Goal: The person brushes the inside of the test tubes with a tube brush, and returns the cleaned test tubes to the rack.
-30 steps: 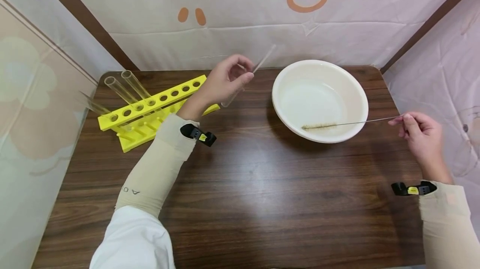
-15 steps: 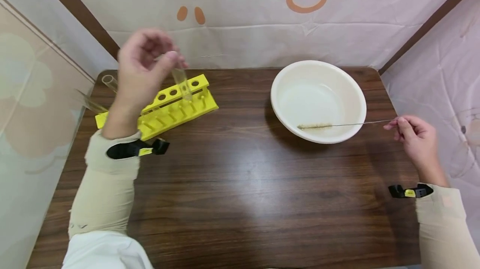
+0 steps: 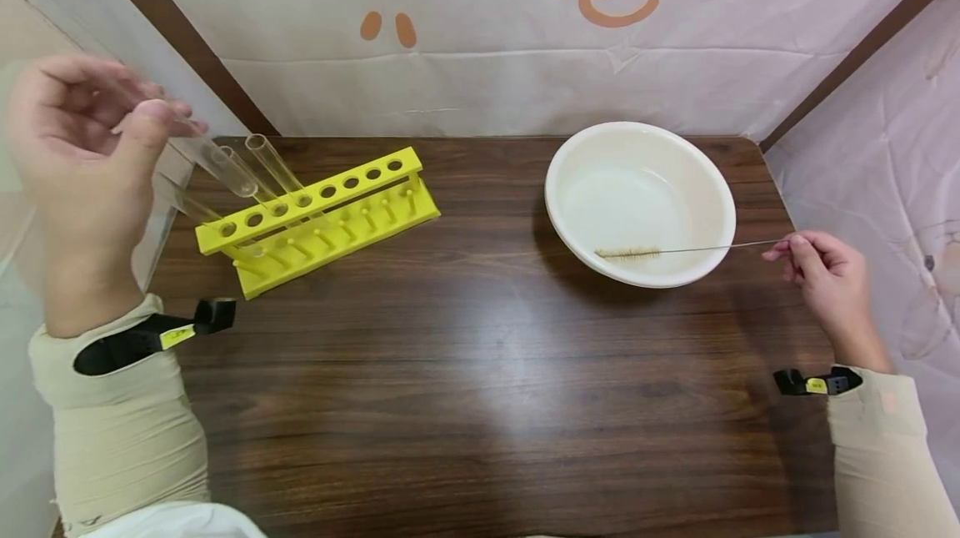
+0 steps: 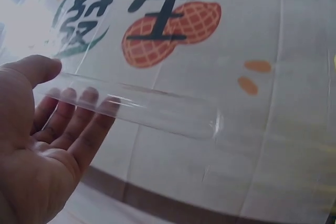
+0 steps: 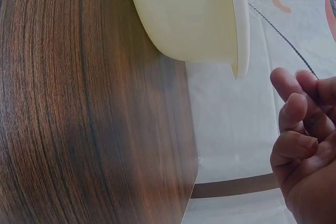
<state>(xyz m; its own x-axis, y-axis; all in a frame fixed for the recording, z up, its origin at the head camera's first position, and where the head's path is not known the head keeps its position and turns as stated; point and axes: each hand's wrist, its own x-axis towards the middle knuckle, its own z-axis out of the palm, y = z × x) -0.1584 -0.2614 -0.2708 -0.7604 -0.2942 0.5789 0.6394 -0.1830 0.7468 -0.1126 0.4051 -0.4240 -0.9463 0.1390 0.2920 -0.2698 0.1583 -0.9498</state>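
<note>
At the left of the scene, my left hand (image 3: pixel 90 146) pinches a clear test tube (image 4: pixel 168 111) between the thumb and the fingers. This tube is tilted, with its rounded end toward the right, above the yellow rack (image 3: pixel 315 197); if it touches anything there, I cannot tell. The rack stands on the far left part of the brown table (image 3: pixel 480 371) and carries three other tubes (image 3: pixel 276 167), all in its left half. At the right, my right hand (image 3: pixel 832 271) pinches the wire handle of a brush (image 3: pixel 628 253), whose bristles are inside the near part of the white basin (image 3: pixel 716 196).
</note>
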